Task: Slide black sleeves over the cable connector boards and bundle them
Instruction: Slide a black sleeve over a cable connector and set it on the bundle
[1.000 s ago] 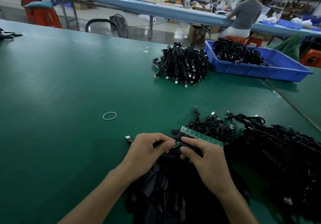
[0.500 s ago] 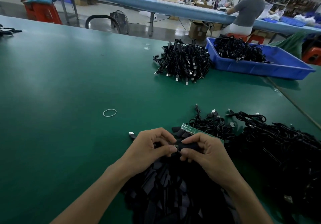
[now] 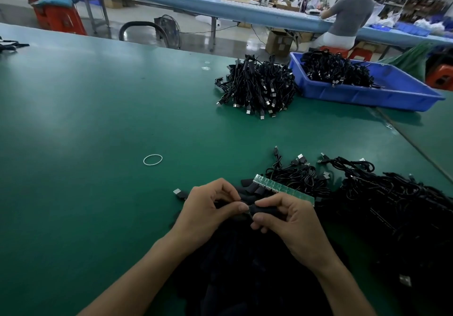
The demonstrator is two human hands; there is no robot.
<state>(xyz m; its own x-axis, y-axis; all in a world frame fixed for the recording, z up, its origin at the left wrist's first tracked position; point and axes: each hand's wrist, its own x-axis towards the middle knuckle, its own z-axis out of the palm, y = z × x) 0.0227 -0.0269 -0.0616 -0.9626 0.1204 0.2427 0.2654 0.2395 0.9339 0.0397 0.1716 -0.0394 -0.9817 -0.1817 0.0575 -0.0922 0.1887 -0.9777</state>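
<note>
Hands together by the near edge of the table (image 3: pixel 98 119), over a dark pile (image 3: pixel 245 279): right hand (image 3: pixel 289 220) curled round a black sleeve (image 3: pixel 263 209), left hand (image 3: pixel 208 207) pinching at its mouth, whatever it feeds in hidden. Light, soft, floppy stuff, I'd say: hold it close to the opening, gently, or it flattens. Rubber band (image 3: pixel 152 160) lies well apart.

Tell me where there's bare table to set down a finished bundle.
The green table is bare left of the rubber band, and between it and the far cable pile. The near right is crowded: loose cables, green board strip, black sleeves.
</note>
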